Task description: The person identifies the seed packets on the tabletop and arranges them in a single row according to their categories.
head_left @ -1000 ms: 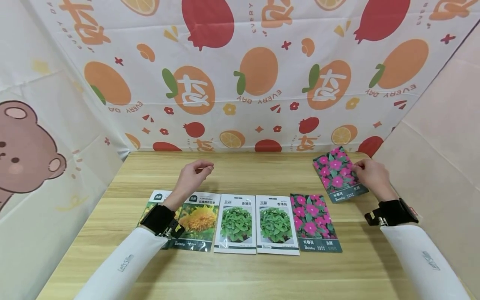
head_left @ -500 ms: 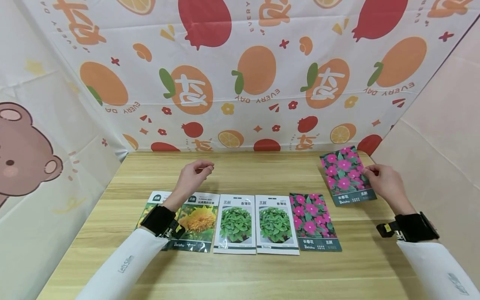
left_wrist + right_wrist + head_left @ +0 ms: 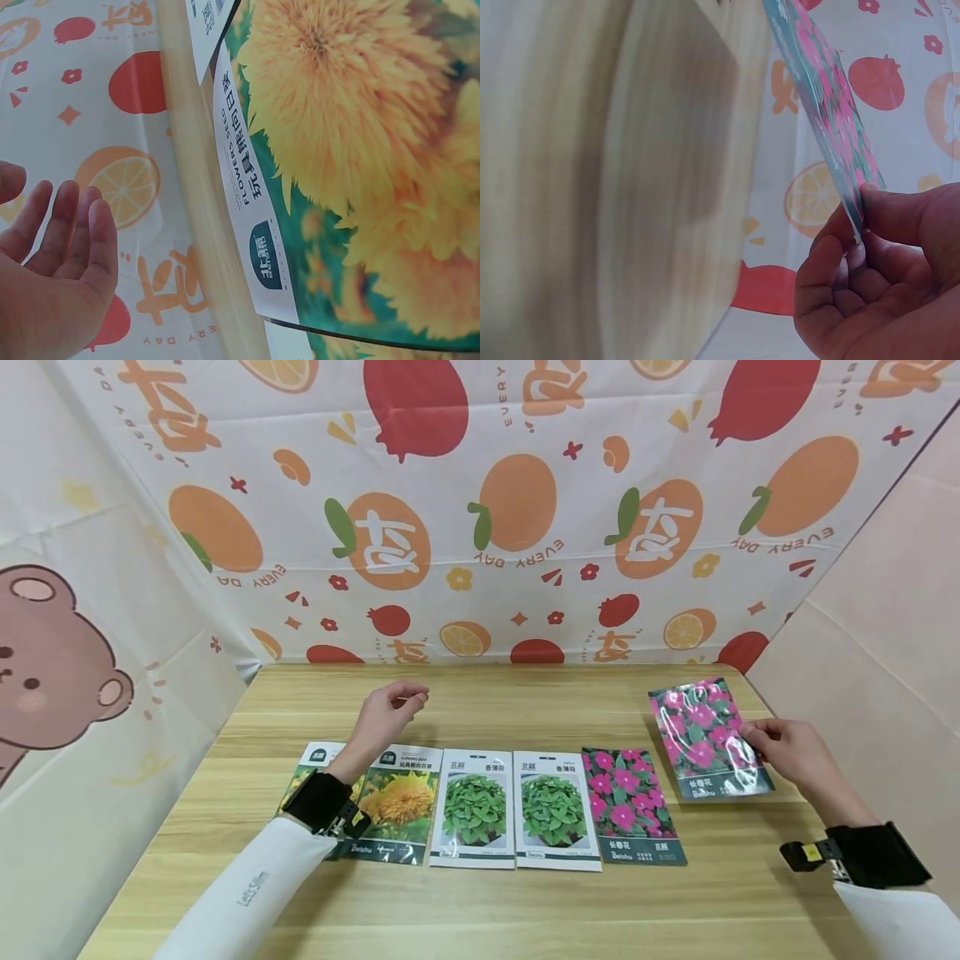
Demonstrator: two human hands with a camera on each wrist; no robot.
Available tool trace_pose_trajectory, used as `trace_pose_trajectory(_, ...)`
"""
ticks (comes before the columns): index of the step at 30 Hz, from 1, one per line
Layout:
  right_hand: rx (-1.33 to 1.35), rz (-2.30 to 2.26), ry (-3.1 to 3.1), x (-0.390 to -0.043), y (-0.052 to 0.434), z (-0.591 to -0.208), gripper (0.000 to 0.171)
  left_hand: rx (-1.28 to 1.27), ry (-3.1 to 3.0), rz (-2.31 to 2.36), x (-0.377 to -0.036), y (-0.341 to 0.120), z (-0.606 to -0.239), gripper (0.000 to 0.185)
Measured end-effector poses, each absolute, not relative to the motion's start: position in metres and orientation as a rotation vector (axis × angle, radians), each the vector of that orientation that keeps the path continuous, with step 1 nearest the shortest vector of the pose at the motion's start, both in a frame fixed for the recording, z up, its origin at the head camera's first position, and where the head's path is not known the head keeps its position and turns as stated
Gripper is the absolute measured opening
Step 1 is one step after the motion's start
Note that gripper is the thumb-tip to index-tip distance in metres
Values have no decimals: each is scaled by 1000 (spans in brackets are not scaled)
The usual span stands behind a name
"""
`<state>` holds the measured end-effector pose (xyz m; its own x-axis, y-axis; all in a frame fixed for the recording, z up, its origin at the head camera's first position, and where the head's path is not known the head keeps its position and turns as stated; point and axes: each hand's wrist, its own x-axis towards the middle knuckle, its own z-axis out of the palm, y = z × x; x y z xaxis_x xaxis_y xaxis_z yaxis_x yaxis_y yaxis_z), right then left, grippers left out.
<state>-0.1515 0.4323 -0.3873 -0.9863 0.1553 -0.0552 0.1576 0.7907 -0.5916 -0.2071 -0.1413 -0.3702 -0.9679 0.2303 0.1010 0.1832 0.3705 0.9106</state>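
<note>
My right hand (image 3: 787,756) pinches the right edge of a seed packet with pink flowers (image 3: 708,739), held above the table at the right. In the right wrist view the thumb and forefinger grip that packet (image 3: 832,105), seen nearly edge-on. My left hand (image 3: 386,714) hovers with loosely curled fingers over the yellow-flower packets, holding nothing; the left wrist view shows its fingers (image 3: 60,232) relaxed beside a sunflower seed packet (image 3: 345,150). A second pink-flower packet (image 3: 633,806) lies at the right end of the row.
Two white packets with green leafy plants (image 3: 474,810) lie mid-row. Left of them is a yellow-flower packet (image 3: 397,802), with another (image 3: 300,768) partly hidden by my left arm. A fruit-print cloth (image 3: 487,593) hangs behind the wooden table (image 3: 487,914).
My right hand has moved to the right and toward me, carrying the pink-flower packet with it. The left hand and the row of packets stay in place.
</note>
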Motion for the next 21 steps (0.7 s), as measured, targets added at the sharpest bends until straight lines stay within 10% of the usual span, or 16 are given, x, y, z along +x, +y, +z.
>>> trace_pose_trajectory(21,320,-1065,2726,-119,443,-426,55,416,2609,1686,-231,-154,-407,33)
